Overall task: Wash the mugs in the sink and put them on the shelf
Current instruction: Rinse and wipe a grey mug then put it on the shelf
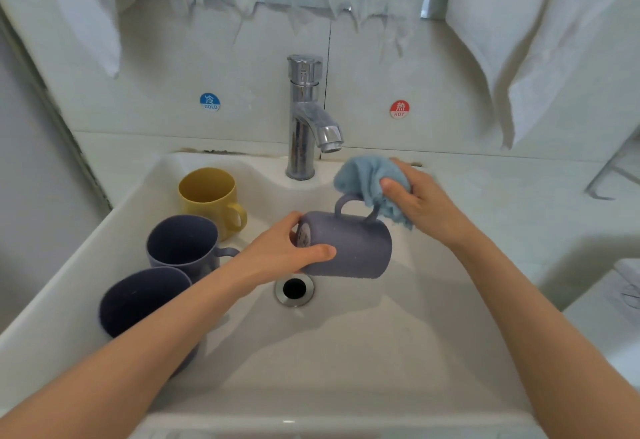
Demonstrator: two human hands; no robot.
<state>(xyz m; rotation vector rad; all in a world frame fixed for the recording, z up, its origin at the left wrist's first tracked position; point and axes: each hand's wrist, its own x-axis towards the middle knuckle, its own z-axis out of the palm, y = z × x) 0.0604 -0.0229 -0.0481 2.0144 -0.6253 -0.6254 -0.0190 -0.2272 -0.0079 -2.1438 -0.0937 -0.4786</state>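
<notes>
The left hand (pixel 294 251) grips a grey-purple mug (pixel 353 248) lying on its side over the middle of the sink (pixel 381 334), handle up. The drain (pixel 294 289) is at its 7 o'clock. At 1 o'clock the right hand (pixel 422 199) clutches a blue cloth (pixel 367 175) bunched against the handle. The tap (pixel 304 116) stands at 12 o'clock. From 8 to 10 o'clock sit a yellow mug (pixel 207 196), a purple mug (pixel 183 241) and a dark mug (pixel 138 296), which is partly hidden by the left forearm.

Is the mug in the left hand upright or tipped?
Tipped on its side: the purple mug lies horizontally in the left hand above the drain, handle pointing up toward the blue cloth.
</notes>
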